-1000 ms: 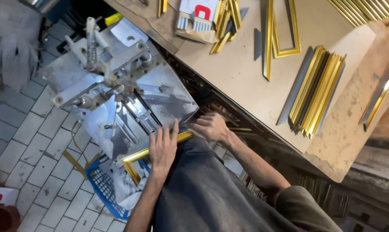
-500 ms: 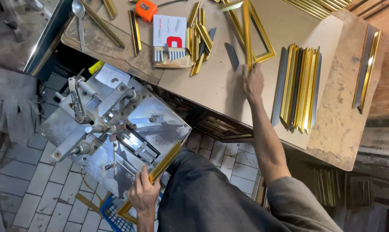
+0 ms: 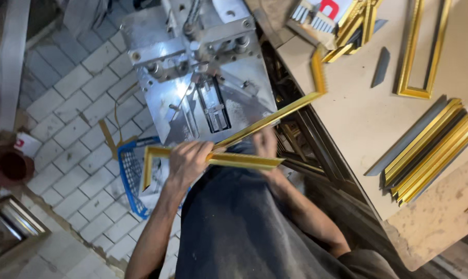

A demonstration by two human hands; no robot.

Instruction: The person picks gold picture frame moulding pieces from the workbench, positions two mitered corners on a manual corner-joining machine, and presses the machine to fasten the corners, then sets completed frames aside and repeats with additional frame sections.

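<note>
Left hand (image 3: 188, 161) gripping gold frame piece (image 3: 234, 160), right hand (image 3: 265, 142) blurred — grip unclear, red-white box (image 3: 322, 13) top of bench (image 3: 358, 113)

The right hand (image 3: 266, 142) is motion-blurred and partly behind the long gold L-shaped frame moulding (image 3: 275, 116), so its grip cannot be determined. The grey metal frame-joining machine (image 3: 203, 62) is cut off by the top edge. The blue plastic mesh basket (image 3: 133, 178) is partly hidden by the left hand (image 3: 188, 161) and forearm.
</note>
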